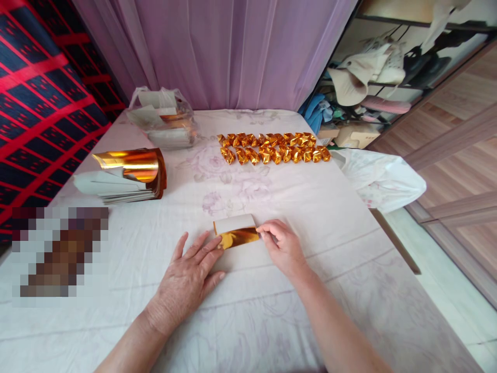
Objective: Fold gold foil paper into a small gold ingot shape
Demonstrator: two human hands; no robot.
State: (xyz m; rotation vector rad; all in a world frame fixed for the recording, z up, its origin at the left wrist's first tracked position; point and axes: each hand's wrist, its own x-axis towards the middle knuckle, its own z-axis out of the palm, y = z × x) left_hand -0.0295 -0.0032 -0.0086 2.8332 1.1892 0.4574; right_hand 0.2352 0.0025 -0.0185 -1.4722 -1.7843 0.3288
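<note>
A sheet of gold foil paper (243, 235) lies on the table in front of me, partly folded so that its white back shows along the far side and gold along the near side. My left hand (188, 272) rests flat with its fingers spread, its fingertips touching the paper's left end. At the right end, my right hand (283, 246) pinches the paper's edge between thumb and forefinger.
Two rows of folded gold foil pieces (272, 154) stand toward the back. A curled stack of gold foil sheets (132, 176) lies at the left, with a clear plastic bag (166, 122) of paper behind it. A white bag (384, 178) hangs beside the table's right edge. Shelves (373, 77) stand beyond.
</note>
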